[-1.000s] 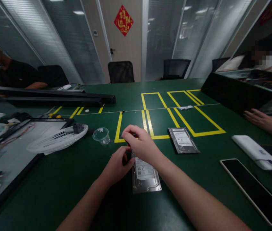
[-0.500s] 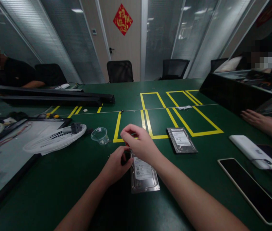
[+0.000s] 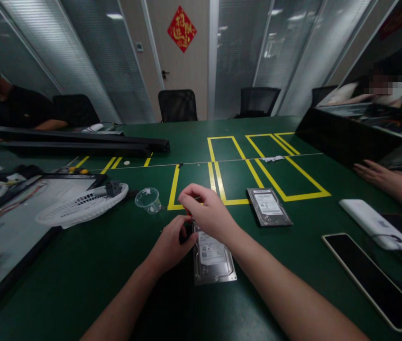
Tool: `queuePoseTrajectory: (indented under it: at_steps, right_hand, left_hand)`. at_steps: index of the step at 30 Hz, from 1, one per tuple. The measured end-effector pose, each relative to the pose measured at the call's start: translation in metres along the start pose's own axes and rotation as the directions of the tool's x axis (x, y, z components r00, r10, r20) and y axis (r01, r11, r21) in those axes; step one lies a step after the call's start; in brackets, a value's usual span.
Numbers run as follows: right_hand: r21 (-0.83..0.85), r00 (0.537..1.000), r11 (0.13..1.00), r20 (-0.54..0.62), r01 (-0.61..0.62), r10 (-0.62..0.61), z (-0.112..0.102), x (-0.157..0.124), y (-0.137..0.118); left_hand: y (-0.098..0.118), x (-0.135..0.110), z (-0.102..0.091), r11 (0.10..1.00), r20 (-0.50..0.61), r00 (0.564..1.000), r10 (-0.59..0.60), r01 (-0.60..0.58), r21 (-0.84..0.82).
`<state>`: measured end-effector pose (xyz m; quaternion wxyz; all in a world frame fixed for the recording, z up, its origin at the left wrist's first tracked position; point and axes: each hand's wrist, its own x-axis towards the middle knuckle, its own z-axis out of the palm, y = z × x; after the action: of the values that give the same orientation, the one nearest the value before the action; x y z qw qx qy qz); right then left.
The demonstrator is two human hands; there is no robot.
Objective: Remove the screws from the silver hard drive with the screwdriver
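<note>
A silver hard drive (image 3: pixel 213 265) with a white label lies flat on the green table in front of me. My left hand (image 3: pixel 172 239) is closed at its far left corner, thumb against the drive's edge. Above the drive's far end, my right hand (image 3: pixel 206 208) is closed in a pinch on a slim red tool (image 3: pixel 187 212). Only a sliver of red shows; my fingers hide the rest, and the tool's tip cannot be made out. A second hard drive (image 3: pixel 269 207) lies to the right, apart from both hands.
A clear plastic cup (image 3: pixel 148 201) stands left of my hands, near a white racket-shaped frame (image 3: pixel 80 206). On the right are a phone (image 3: pixel 371 279), a white power bank (image 3: pixel 377 223), a co-worker's hand (image 3: pixel 382 177) and a black case (image 3: pixel 346 135). Yellow tape (image 3: pixel 307 195) marks the table.
Both my hands keep their grips and places, and the hard drive stays put. On the right, the co-worker's head and hand have shifted slightly.
</note>
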<state>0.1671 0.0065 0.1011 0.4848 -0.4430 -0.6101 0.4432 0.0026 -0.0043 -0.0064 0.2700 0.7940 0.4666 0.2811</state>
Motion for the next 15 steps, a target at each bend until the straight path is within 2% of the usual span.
queuePoseTrajectory:
  at_steps: [7, 11, 15]
  right_hand:
    - [-0.049, 0.999, 0.998, 0.02, 0.039, -0.038, -0.0016, 0.0001, -0.0004]
    - [0.032, 0.999, 0.999, 0.047, -0.03, 0.028, 0.001, -0.0023, -0.0049]
    - [0.091, 0.993, 0.989, 0.002, -0.12, 0.12, 0.003, -0.0036, -0.0051]
  left_hand:
    - [0.0022, 0.0006, -0.0012, 1.0, 0.01, 1.0, -0.01, 0.01, -0.012]
    - [0.0008, 0.0004, 0.0004, 1.0, 0.009, 1.0, -0.029, 0.03, -0.01]
    - [0.0001, 0.0001, 0.0009, 0.999, 0.008, 0.999, -0.038, 0.038, 0.002]
